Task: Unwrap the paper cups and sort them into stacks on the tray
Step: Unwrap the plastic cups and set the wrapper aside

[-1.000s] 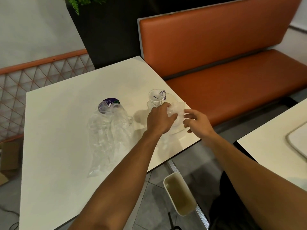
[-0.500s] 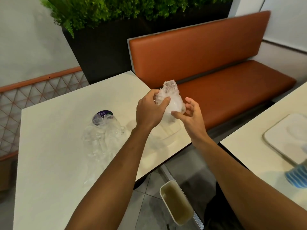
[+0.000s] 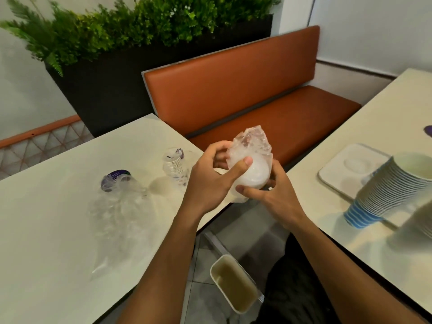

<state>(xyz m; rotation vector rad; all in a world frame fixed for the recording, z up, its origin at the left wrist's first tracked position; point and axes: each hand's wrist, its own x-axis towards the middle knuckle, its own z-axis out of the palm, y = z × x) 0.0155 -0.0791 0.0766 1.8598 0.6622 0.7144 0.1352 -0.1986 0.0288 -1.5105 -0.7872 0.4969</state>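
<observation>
Lifted off the left counter (image 3: 46,230) since a second ago: one wrapped cup bundle (image 3: 253,164), now held in the air beyond its edge. Left hand (image 3: 210,181) grips its side, thumb across the plastic; right hand (image 3: 273,195) curls beneath. On that counter: one wrapped stack (image 3: 175,167), one empty wrapper (image 3: 121,213). One striped stack (image 3: 385,192) leans on one tray (image 3: 339,169).

The wrap (image 3: 251,148) is thin clear plastic, crinkled and glossy, over something smooth and white. A loose wrap (image 3: 121,213) of the same shiny film lies creased on the surface (image 3: 46,206), which looks smooth, cream and matt. The stacked cups (image 3: 385,190) are matt paper, the tray (image 3: 339,174) is dull pale plastic, and the seat (image 3: 233,85) is smooth orange leatherette with a soft sheen.
</observation>
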